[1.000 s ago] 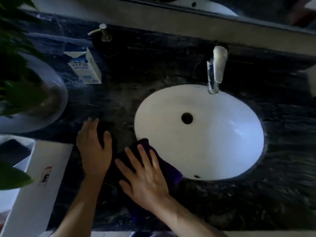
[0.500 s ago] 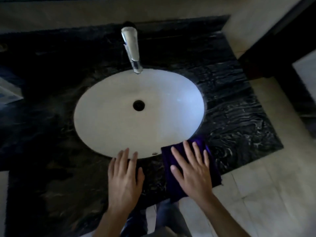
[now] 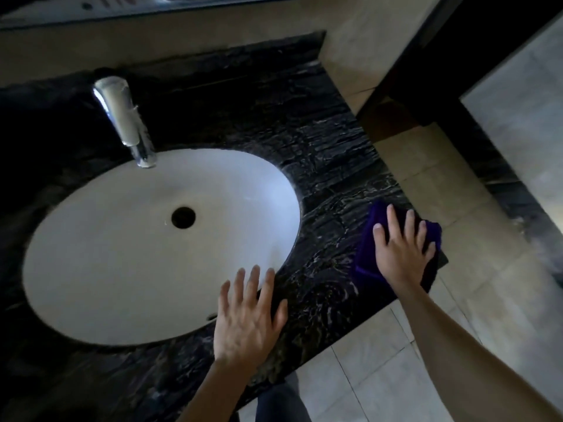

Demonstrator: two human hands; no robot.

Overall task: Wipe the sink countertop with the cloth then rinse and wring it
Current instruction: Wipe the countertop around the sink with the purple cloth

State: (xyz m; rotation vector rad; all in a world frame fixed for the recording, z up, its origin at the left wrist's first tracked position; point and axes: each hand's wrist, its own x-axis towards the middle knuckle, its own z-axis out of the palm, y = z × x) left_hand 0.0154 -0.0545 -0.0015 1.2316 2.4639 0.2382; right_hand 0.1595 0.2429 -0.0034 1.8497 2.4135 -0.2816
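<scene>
A dark purple cloth (image 3: 370,254) lies flat on the black marble countertop (image 3: 329,166) near its front right corner. My right hand (image 3: 402,248) presses down on the cloth with straight, spread fingers. My left hand (image 3: 246,318) rests flat on the counter's front strip, its fingertips reaching over the rim of the white oval sink (image 3: 122,257). The sink is dry-looking, with a dark drain hole (image 3: 182,217) in its middle. A chrome faucet (image 3: 125,120) stands behind the basin, and no water runs from it.
The counter ends just right of the cloth, with beige floor tiles (image 3: 457,315) below. A dark door frame (image 3: 441,95) stands at the right. A mirror edge (image 3: 122,7) runs along the top, above a beige backsplash.
My right hand has slid the cloth from the counter's front left, past the sink's front edge, to the right corner. My left hand followed to the right along the front strip.
</scene>
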